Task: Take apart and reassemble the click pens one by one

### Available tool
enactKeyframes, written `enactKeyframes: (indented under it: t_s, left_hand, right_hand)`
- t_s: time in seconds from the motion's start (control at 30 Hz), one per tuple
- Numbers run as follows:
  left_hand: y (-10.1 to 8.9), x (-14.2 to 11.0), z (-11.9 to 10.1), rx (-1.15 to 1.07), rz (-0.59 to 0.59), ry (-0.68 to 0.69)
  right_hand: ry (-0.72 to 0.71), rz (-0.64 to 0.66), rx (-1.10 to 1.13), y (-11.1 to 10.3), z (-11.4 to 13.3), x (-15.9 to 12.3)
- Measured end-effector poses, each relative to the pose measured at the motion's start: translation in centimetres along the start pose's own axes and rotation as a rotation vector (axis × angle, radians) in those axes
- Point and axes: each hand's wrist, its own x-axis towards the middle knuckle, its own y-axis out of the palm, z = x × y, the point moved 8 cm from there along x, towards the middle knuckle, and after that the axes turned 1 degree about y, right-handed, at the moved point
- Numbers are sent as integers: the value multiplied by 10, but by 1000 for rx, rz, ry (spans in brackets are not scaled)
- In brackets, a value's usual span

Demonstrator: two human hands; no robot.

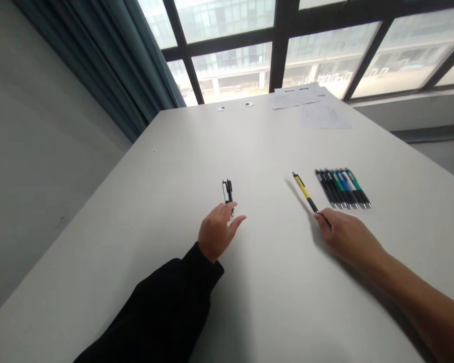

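Note:
Between the thumb and fingers of my right hand (346,233) is the lower end of a yellow and black pen (302,187). Its clicker end points away from me, and its shadow falls on the table beside it. My left hand (216,231), in a black sleeve, is at the near end of a white pen (225,189) and a black pen (230,187) lying side by side. The thumb stands apart from the forefinger, which crosses the lower part of these pens. The other left fingers are hidden.
Right of the yellow pen, several black, green, blue and white pens (342,187) lie in a close row on the white table (249,312). Papers (321,108) lie at the far edge by the window. A blue curtain (109,55) hangs at the far left.

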Motion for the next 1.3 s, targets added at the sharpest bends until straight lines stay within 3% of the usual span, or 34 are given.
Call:
enactKeyframes:
  t_s: [0.17, 0.67, 0.83, 0.97, 1.1, 1.3]
  left_hand:
    - [-1, 3, 12, 231, 70, -53]
    - [7, 3, 16, 244, 174, -120]
    - [9, 3, 16, 201, 146, -72]
    - [2, 4, 7, 202, 31, 30]
    - [-4, 4, -4, 191, -59, 128]
    - [0, 5, -7, 133, -30, 144]
  right_hand:
    - [72, -6, -98, 1, -22, 15]
    - [164, 24, -161, -4, -33, 18]
    - [160, 10, -146, -4, -35, 19]
    - [161, -14, -121, -1, -36, 16]
    - [64, -98, -23, -2, -26, 8]
    - [-191, -118, 178, -5, 5, -5]
